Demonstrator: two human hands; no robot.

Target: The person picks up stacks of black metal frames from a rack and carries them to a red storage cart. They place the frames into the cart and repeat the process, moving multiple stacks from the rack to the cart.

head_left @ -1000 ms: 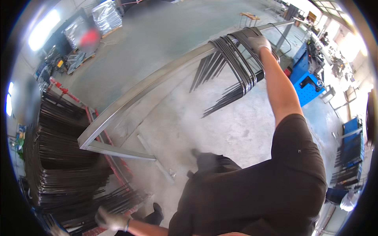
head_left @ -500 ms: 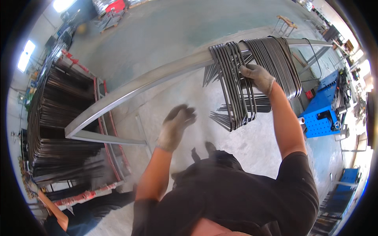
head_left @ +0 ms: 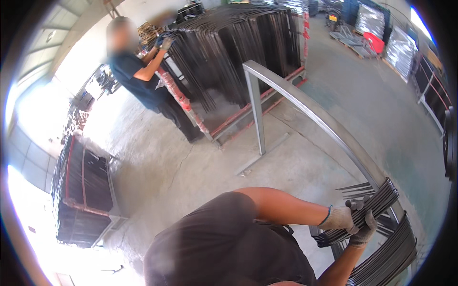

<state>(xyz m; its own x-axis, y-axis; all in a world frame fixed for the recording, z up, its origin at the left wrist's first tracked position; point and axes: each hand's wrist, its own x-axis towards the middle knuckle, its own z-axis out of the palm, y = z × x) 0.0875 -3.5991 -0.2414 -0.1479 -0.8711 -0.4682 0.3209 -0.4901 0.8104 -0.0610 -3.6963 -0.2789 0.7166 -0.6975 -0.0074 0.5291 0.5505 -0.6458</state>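
Observation:
A bundle of dark bent metal rods (head_left: 382, 199) hangs over a grey metal rail (head_left: 329, 127) at the lower right. My left hand (head_left: 342, 219), in a pale glove with dark fingertips, is closed around the near side of this bundle. Right beside it, my right hand (head_left: 364, 232), gloved alike, grips the same rods with its thumb up across them. The glove fingers behind the rods are partly hidden. Past my right hand, a second, thicker bundle of bent rods (head_left: 393, 255) hangs from the rail, partly behind my right forearm.
A large rack (head_left: 220, 128) with red-wrapped bars holds many dark rods ahead. A co-worker (head_left: 138, 71) stands at its left end, hands on the rods. Another loaded rack (head_left: 86, 190) stands at left. The rail's leg (head_left: 257, 114) rests on a floor foot. Wrapped pallets (head_left: 369, 21) stand far right.
My view has swung left, bringing the co-worker and racks into sight. My left hand, empty before, has come over to the rods and closed on them beside my right hand.

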